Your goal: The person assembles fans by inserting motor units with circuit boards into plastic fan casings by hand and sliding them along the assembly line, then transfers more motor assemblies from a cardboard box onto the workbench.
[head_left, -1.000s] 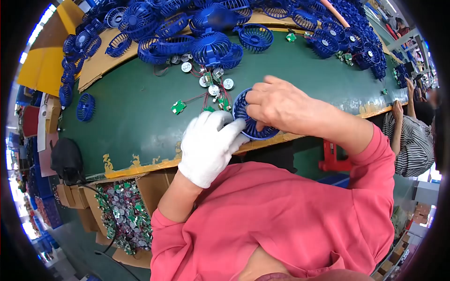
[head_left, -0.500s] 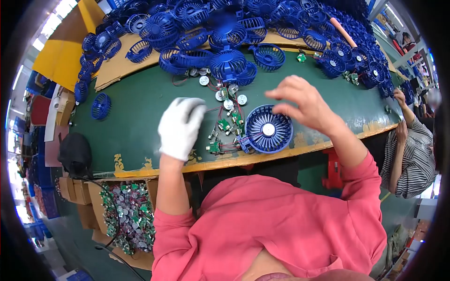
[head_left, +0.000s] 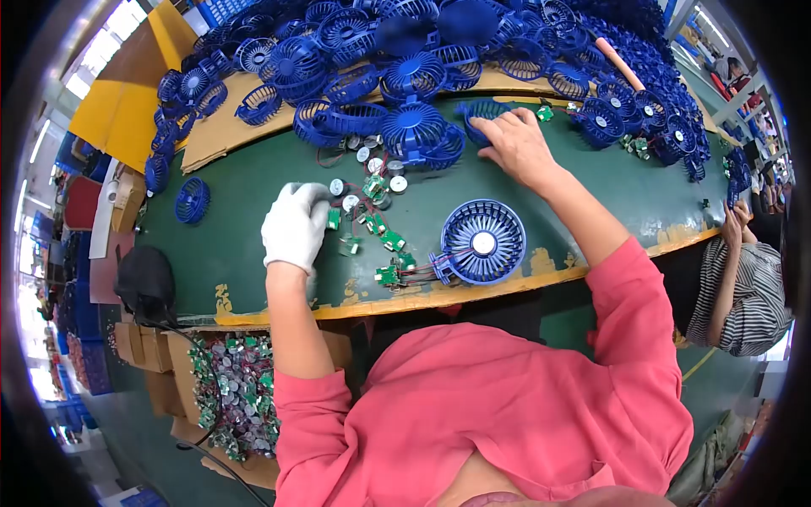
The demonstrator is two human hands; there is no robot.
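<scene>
My left hand (head_left: 293, 226), in a white glove, has its fingers curled at a small green circuit board (head_left: 334, 219), beside a loose cluster of wired silver motors (head_left: 350, 203) and boards. Part of its grip is hidden by the glove. My bare right hand (head_left: 517, 145) reaches to the far side of the table, its fingers closed on the rim of a blue fan housing (head_left: 483, 111). Near the table's front edge lies another blue fan housing (head_left: 483, 242) with a white-centred motor in it. Its red wires lead to a circuit board (head_left: 388, 275) on its left.
Blue fan housings (head_left: 414, 127) are heaped along the back on cardboard (head_left: 221, 135). One housing (head_left: 193, 200) lies alone at left. A box of motors and boards (head_left: 241, 393) stands below the table. A co-worker in a striped top (head_left: 748, 296) sits at right.
My right hand has moved away from the front housing to one farther back. My left hand has shifted left, and the motors and boards have spread leftward with it.
</scene>
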